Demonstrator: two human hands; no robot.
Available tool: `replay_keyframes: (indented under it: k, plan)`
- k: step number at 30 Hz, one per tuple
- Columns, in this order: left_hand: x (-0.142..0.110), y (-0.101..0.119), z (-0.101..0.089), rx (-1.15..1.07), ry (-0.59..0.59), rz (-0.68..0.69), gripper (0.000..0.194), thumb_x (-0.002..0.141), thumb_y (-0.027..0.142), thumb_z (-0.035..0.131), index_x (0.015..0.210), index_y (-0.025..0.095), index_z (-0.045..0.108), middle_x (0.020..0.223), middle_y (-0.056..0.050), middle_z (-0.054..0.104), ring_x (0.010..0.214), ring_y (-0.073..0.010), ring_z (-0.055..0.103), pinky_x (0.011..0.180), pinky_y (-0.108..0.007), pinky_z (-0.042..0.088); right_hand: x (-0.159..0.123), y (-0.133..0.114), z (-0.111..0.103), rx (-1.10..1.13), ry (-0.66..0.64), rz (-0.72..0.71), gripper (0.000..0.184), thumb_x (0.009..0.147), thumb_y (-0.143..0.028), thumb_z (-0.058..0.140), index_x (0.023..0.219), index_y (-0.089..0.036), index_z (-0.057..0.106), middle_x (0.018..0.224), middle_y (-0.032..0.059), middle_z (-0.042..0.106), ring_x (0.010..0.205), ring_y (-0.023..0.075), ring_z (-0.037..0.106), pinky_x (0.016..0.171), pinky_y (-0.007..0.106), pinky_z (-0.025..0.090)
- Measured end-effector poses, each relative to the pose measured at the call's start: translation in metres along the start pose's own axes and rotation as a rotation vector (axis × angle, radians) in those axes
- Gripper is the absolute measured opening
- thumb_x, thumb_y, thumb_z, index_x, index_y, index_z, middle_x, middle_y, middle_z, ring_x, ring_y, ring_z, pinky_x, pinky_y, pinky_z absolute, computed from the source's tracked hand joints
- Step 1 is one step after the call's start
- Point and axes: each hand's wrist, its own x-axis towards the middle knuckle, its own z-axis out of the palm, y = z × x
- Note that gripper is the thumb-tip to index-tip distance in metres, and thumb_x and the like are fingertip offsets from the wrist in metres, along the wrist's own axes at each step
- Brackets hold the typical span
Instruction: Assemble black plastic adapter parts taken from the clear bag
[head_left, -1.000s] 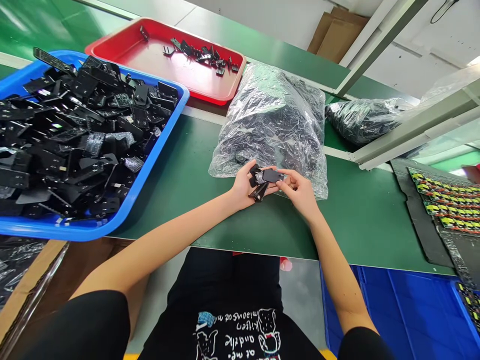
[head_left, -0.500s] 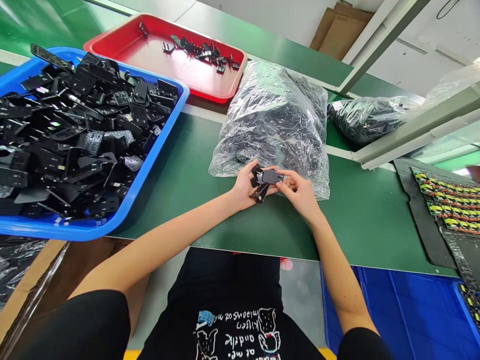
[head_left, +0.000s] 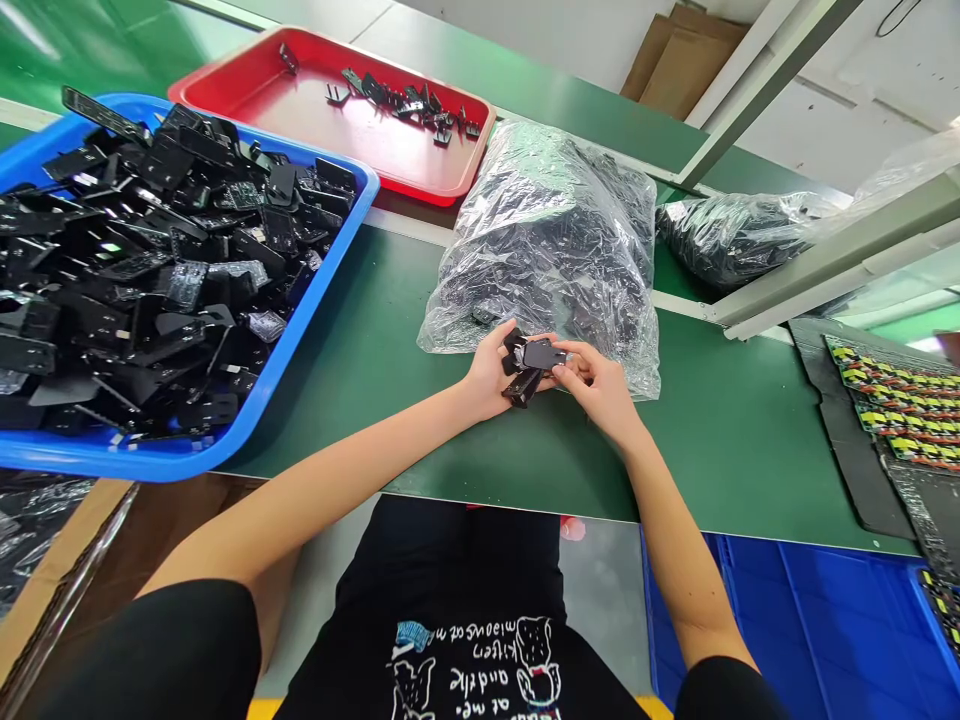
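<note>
Several small black plastic parts [head_left: 523, 386] rest in my left hand [head_left: 489, 378], whose fingers curl under and around them. On top lies a flat, dark grey-black plastic piece [head_left: 541, 354]. My right hand [head_left: 598, 388] pinches the right end of that flat piece between thumb and fingers. Both hands are close together over the green table, just in front of a clear plastic bag [head_left: 555, 230] filled with black parts. The left fingertips are partly hidden behind the parts.
A blue tray [head_left: 300, 330] heaped with black plastic parts stands at the left. Behind it, a red tray [head_left: 247, 75] holds a few small black pieces. Another filled bag [head_left: 742, 235] lies beyond a metal post. Circuit boards [head_left: 900, 400] sit at the right on black sheeting.
</note>
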Motion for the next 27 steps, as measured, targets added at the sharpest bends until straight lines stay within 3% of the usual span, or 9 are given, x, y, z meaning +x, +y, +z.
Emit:
replay_keyframes:
  k: [11, 27]
  plan:
    - [0.0024, -0.0012, -0.0019, -0.053, -0.05, 0.001, 0.051, 0.091, 0.047, 0.037, 0.108, 0.009, 0.066, 0.099, -0.017, 0.071, 0.092, -0.0289, 0.069, 0.09, -0.044, 0.051, -0.0003, 0.0017, 0.0004, -0.021, 0.014, -0.013, 0.031, 0.085, -0.038, 0.058, 0.112, -0.021, 0.061, 0.064, -0.005, 0.046, 0.057, 0.0122, 0.043, 0.059, 0.027, 0.036]
    - [0.0015, -0.0016, -0.0013, -0.059, -0.085, 0.016, 0.058, 0.092, 0.052, 0.035, 0.112, 0.007, 0.065, 0.107, -0.02, 0.07, 0.101, -0.0313, 0.067, 0.095, -0.044, 0.048, -0.0004, -0.0001, 0.0002, 0.013, 0.049, 0.007, 0.033, 0.083, -0.038, 0.062, 0.11, -0.021, 0.063, 0.07, -0.0034, 0.051, 0.056, 0.0105, 0.042, 0.057, 0.026, 0.037]
